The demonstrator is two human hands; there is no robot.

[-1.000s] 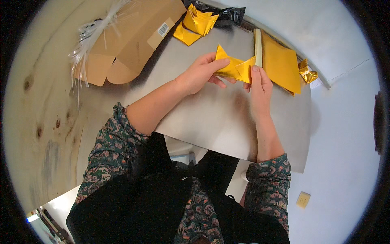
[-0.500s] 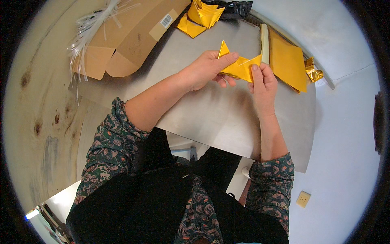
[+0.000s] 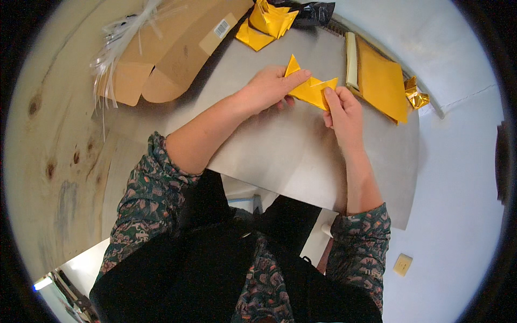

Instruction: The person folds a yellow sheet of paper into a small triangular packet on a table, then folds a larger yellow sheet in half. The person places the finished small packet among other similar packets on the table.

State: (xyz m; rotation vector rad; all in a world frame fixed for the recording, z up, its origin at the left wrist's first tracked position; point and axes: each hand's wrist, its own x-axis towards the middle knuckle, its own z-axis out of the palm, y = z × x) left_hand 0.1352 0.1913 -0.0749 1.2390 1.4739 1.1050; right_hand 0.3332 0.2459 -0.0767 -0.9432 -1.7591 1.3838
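A piece of folded gold paper (image 3: 311, 90) with pointed ends is held between my two hands above the metal tabletop. My left hand (image 3: 269, 89) grips its left part, thumb on top and fingers beneath. At the other end, my right hand (image 3: 344, 107) pinches the right corner between thumb and fingers. Farther off, several folded gold paper pieces (image 3: 266, 24) lie in a pile. To the right rests a stack of flat gold paper sheets (image 3: 382, 81), with a pale strip (image 3: 351, 59) along its left side.
An open cardboard box (image 3: 177, 59) stands at the far left, with clear plastic strips (image 3: 116, 54) hanging over it. Black plastic (image 3: 315, 13) lies behind the gold pile. A crumpled gold wrapper (image 3: 416, 94) sits by the wall. The metal tabletop (image 3: 280, 151) meets wooden board (image 3: 70, 134) on the left.
Both hands have shifted slightly left with the folded gold paper. My right hand has come a little lower on its corner, and the left fingers have drawn in underneath.
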